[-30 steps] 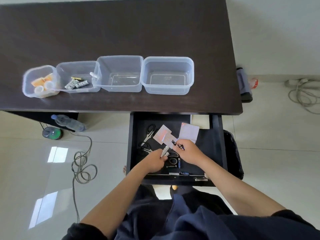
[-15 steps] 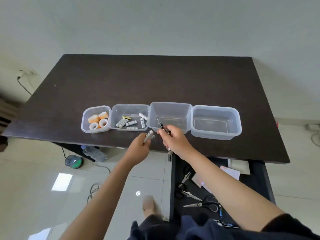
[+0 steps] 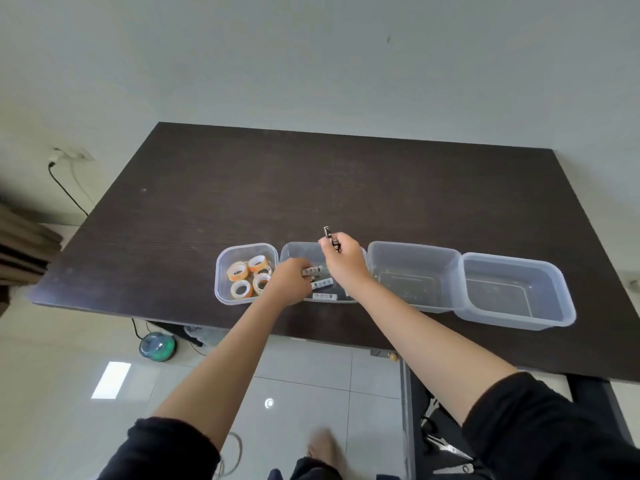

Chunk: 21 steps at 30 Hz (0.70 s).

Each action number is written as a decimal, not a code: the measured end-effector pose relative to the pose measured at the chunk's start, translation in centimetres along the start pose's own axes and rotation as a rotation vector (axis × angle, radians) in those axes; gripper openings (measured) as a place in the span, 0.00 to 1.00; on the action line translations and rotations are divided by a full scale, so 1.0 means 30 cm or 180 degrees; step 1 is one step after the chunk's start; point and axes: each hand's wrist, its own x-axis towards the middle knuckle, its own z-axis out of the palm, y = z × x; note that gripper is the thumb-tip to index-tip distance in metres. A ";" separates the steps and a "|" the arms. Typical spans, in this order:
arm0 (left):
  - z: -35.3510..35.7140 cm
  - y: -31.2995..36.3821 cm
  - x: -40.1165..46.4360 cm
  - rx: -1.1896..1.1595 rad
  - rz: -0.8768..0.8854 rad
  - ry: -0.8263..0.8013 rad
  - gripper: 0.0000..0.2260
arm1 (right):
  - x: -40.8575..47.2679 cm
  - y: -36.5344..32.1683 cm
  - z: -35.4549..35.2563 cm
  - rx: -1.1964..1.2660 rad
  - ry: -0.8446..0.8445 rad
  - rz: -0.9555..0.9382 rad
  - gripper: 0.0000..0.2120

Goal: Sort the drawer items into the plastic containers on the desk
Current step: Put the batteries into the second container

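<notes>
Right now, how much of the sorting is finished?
Partly done. Tape rolls already fill the leftmost container, and white batteries lie in the second container. In hand: the left hand lowers a white battery there, and the right hand holds dark batteries above it. Left: scissors in the drawer; the two right containers look empty.

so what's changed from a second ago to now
Both hands have come up out of the drawer to the second tub. The left hand holds a white battery over it; the right hand pinches a dark battery. The four tubs, with the tape rolls, stay put on the desk.
</notes>
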 end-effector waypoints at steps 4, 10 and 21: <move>0.003 -0.038 0.033 -0.0041 0.0000 -0.0135 0.14 | 0.031 0.031 0.033 -0.0745 -0.0385 0.0009 0.08; 0.015 -0.065 0.029 -0.0392 0.0050 0.0199 0.21 | 0.054 0.054 0.038 -0.1217 -0.0749 -0.0011 0.05; 0.132 -0.020 -0.107 -0.0993 0.0262 0.1207 0.15 | -0.075 -0.002 -0.145 -0.1169 -0.0700 -0.0503 0.07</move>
